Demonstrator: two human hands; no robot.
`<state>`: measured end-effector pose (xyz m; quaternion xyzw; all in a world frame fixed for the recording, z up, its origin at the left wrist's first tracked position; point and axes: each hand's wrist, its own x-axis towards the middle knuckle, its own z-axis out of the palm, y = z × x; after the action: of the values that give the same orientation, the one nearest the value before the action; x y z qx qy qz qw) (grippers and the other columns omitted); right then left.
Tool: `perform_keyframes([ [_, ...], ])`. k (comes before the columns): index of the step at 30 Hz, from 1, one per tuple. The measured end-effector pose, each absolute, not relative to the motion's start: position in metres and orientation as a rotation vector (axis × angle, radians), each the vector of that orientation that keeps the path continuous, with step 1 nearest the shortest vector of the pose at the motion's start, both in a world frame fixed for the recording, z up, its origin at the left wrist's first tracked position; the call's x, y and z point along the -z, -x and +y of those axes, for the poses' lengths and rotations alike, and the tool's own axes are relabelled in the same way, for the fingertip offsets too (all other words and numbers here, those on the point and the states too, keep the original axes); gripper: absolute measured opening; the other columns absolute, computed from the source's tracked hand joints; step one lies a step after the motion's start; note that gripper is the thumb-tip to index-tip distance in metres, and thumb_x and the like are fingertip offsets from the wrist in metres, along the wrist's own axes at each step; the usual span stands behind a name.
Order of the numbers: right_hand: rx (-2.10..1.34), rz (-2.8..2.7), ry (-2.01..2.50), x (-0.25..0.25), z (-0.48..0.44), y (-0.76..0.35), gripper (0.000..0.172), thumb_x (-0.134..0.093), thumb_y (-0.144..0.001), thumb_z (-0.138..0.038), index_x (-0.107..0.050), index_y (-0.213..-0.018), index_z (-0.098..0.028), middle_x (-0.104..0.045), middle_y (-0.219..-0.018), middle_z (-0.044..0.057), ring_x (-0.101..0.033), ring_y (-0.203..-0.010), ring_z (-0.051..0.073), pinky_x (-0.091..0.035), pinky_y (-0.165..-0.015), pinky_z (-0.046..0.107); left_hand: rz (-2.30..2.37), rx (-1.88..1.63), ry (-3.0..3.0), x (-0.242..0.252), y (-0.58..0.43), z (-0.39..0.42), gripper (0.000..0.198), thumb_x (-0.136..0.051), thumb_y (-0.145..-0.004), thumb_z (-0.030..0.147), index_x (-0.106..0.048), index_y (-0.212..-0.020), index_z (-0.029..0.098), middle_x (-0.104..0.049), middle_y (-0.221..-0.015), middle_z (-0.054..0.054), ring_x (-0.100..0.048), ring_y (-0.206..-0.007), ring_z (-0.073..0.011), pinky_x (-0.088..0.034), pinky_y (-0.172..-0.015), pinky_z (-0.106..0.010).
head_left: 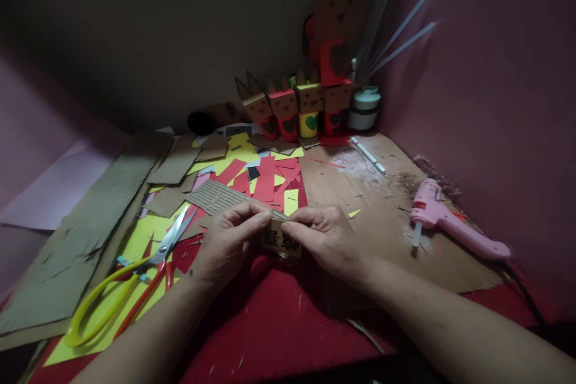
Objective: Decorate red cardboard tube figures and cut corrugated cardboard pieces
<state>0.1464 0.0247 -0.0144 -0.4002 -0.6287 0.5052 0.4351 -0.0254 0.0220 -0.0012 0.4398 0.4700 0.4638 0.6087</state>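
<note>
My left hand (234,237) pinches the edge of a cardboard piece between thumb and forefinger. My right hand (321,237) pinches the same edge a little to the right, its thumb almost meeting the left one. Ridged corrugated cardboard (218,195) reaches out to the left behind my left hand; whether it joins the held part is hidden by the fingers. Below my fingertips shows a pale face with black printed characters (282,240). Left of my left arm lie scissors (164,249) with yellow handles, blades parted, beside a red-handled tool (146,297).
A pink glue gun (438,216) lies at the right, and a white marker (368,155) farther back. Several cardboard animal figures (284,111) stand by the wall near a lidded pot (364,109). Red paper scraps (264,180) and large cardboard sheets (90,222) cover the left.
</note>
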Motion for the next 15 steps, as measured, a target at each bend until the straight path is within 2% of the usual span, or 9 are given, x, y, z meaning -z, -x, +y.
perform_keyframes([
  [4, -1.429, -1.483, 1.032, 0.016, 0.027, -0.144, 0.022, -0.057, -0.076, -0.028, -0.061, -0.058, -0.017, -0.048, -0.052, -0.003, -0.042, -0.05, 0.009, -0.032, -0.047, 0.023, 1.153, -1.083, -1.155, 0.005, 0.025, 0.017, 0.017, -0.072, -0.078, 0.03, -0.064, -0.072, 0.017, -0.057, -0.065, 0.002, -0.05, -0.057, -0.0085, -0.041, -0.053, -0.019],
  [10, -1.544, -1.292, 1.013, 0.015, 0.029, -0.143, 0.026, -0.065, -0.072, -0.039, -0.062, -0.059, -0.017, -0.051, -0.055, -0.002, -0.046, -0.052, 0.01, -0.034, -0.049, 0.025, 1.164, -1.012, -1.208, 0.006, 0.023, 0.016, 0.023, -0.069, -0.081, 0.038, -0.063, -0.076, 0.016, -0.059, -0.064, 0.0, -0.053, -0.057, -0.0106, -0.042, -0.053, -0.022],
  [15, -1.574, -0.995, 0.932, 0.016, 0.037, -0.148, 0.024, -0.071, -0.068, -0.039, -0.063, -0.063, -0.017, -0.059, -0.059, 0.0, -0.051, -0.054, 0.012, -0.04, -0.053, 0.027, 1.073, -0.79, -1.259, 0.007, 0.022, 0.021, 0.034, -0.068, -0.081, 0.041, -0.059, -0.06, 0.015, -0.051, -0.05, 0.002, -0.044, -0.045, -0.0081, -0.034, -0.045, -0.022],
])
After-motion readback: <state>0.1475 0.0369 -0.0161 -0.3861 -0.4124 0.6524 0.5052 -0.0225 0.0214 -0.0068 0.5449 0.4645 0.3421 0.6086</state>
